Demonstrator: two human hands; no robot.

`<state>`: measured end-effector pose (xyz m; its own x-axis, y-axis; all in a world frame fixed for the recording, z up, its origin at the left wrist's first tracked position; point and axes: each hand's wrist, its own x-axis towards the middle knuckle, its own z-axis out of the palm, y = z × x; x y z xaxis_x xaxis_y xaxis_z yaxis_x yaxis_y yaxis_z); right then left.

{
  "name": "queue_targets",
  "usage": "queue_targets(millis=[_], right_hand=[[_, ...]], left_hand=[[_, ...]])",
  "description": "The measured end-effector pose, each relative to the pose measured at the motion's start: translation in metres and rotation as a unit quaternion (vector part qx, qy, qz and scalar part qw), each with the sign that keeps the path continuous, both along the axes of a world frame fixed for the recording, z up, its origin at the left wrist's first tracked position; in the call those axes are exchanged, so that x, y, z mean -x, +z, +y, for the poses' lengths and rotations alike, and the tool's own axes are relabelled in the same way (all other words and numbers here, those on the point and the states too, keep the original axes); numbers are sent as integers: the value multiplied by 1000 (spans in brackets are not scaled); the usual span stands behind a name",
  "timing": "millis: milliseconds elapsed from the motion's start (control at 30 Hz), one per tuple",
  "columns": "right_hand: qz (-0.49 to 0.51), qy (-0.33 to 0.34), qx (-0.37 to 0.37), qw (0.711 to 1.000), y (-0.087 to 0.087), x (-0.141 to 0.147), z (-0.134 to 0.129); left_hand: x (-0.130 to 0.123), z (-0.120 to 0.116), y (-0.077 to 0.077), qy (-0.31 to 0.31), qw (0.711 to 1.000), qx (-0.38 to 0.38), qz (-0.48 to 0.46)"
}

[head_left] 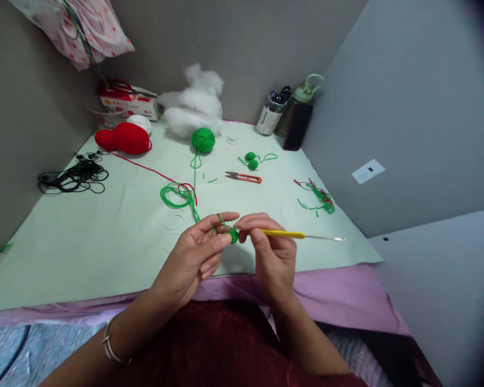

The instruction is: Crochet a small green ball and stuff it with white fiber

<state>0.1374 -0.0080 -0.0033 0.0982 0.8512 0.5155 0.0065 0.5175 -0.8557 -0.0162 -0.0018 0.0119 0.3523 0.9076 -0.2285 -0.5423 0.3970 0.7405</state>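
Between the thumb and fingers of my left hand (201, 247) is a small green crochet piece (234, 235), with green yarn running over the fingers. My right hand (272, 244) grips a crochet hook (284, 234) by its yellow handle. One metal end of the hook points right, while the other meets the crochet piece, its tip partly hidden by my fingers. The working yarn leads back past a loose green coil (173, 195) to a green yarn ball (203, 140). Both hands are just above the table's front edge.
Thread snips (244, 177) and two small green crocheted balls (252, 161) lie beyond my hands. Yarn scraps (322, 198) are at right, red yarn (123, 138) and black cord (83, 173) at left. White stuffing (196, 105), a pen cup (269, 117), a bottle (304, 94) and a phone (297, 127) stand behind.
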Motion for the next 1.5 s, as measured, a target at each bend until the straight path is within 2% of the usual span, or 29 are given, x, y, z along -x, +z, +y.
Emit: queue_targets(millis=[100,200,267,333,400,467,533,667,867,967,1067,1133,1200,1267,1333,1400,1500], right_hand=[[-85,-34,-43,995,-3,1,-3],[-240,-96,-135,957,-7,-1,-8],[-271,-110,-163,942,-7,-4,-9],[-199,-97,-126,967,-5,-6,-8],[-76,-58,-48,994,-2,-7,-5],[18,-8,14,1000,-1,-6,-3],[43,26,45,998,-2,-5,-1],[62,47,76,994,-6,-4,0],[119,70,99,986,-3,-7,0],[66,56,66,994,0,-8,-5],[-42,25,11,999,3,-11,-11],[-132,3,-48,990,4,-12,-12],[-229,-26,-128,965,3,-12,-12],[-315,-61,-198,926,0,-12,-12],[-364,-92,-229,898,-4,-11,-12],[-342,-106,-213,909,-6,-11,-12],[-180,-78,-116,974,-5,-9,-10]], left_hand=[[-4,-4,-4,21,999,-28,36],[-4,-5,-6,20,1000,-7,20],[-2,-2,-6,-11,999,29,-12],[0,1,-5,-27,997,53,-43],[2,4,-3,-12,997,51,-56],[1,4,-2,4,998,31,-46],[-1,2,-2,4,1000,4,-23],[-2,-2,-5,8,1000,-29,-2],[0,-2,-3,14,999,-35,23],[2,-2,-3,31,997,-51,51],[2,-3,-6,49,991,-86,91],[1,-4,-10,64,985,-107,119],[-1,-5,-12,75,982,-113,132],[-3,-6,-11,76,986,-98,112],[-3,-5,-8,48,995,-53,64],[-1,-2,-3,2,1000,4,15],[3,2,3,-15,999,43,-19]])
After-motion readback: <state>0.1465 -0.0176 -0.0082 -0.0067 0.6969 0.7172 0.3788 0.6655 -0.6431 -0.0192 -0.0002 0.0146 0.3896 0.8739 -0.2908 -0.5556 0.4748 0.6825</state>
